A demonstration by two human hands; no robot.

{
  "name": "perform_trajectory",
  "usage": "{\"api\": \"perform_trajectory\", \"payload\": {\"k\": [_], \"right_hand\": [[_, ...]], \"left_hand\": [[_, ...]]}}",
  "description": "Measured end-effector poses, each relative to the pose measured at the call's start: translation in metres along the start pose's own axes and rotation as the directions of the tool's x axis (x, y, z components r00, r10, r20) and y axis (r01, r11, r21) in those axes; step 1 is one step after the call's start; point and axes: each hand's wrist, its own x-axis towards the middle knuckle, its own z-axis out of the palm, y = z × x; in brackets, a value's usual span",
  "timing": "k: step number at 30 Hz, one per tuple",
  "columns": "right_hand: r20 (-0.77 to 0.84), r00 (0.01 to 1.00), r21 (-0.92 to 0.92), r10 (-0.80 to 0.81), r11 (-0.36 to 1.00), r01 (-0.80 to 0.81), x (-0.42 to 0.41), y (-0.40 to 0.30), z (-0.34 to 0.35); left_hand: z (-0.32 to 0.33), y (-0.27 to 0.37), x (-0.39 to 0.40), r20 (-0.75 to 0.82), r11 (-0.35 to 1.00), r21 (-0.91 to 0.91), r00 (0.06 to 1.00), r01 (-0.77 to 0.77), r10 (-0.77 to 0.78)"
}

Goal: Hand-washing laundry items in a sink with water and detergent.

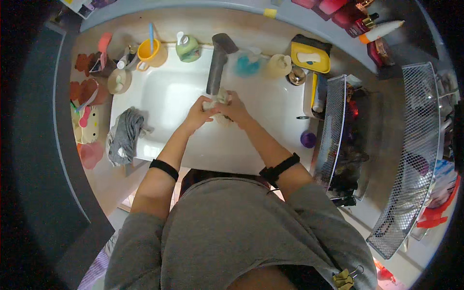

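Note:
Both hands grip a pale, bunched wet-looking cloth [223,117] over the white washbasin [170,90]. My left hand [199,113] has its fingers around the cloth's left side. On the other side, my right hand [235,108] presses the cloth from above and the right. Just beyond them is the mouth of the dark grey faucet [216,72]; whether water runs from it is hard to tell. Part of the cloth is hidden by my fingers. A crumpled grey cloth [127,136] lies over the basin's left rim.
Along the back rim stand a yellow mug [154,56] with a blue toothbrush, a green pump bottle [188,49] and a cream bottle [278,66]. A yellow soap dish [311,56] sits back right. Wire mesh baskets [331,127] line the right. Wall-hung cups [92,90] flank the left.

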Motion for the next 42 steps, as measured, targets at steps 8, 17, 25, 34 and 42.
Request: {"api": "perform_trajectory", "payload": {"k": [8, 17, 25, 34, 42], "right_hand": [[0.106, 0.990, 0.400, 0.088, 0.908, -0.123, -0.026, -0.012, 0.008], [0.106, 0.987, 0.594, 0.121, 0.788, -0.160, -0.034, -0.012, 0.019], [-0.102, 0.937, 0.489, 0.333, 0.837, -0.245, -0.009, 0.006, 0.014], [0.077, 0.992, 0.247, 0.097, 0.962, -0.113, -0.053, -0.033, 0.012], [0.020, 0.982, 0.073, -0.187, 0.980, 0.185, -0.079, -0.049, 0.006]], "left_hand": [[-0.027, -0.035, -0.002, -0.055, 0.970, 0.097, 0.971, -0.225, 0.231], [-0.033, -0.020, -0.034, -0.039, 0.807, 0.455, 0.897, -0.377, 0.441], [-0.038, -0.012, -0.044, 0.044, 0.738, 0.422, 0.825, -0.526, 0.563], [-0.026, -0.005, -0.033, 0.009, 0.852, 0.241, 0.879, -0.465, 0.477], [-0.023, 0.032, -0.063, -0.001, 0.955, 0.138, 0.964, -0.264, 0.266]]}}
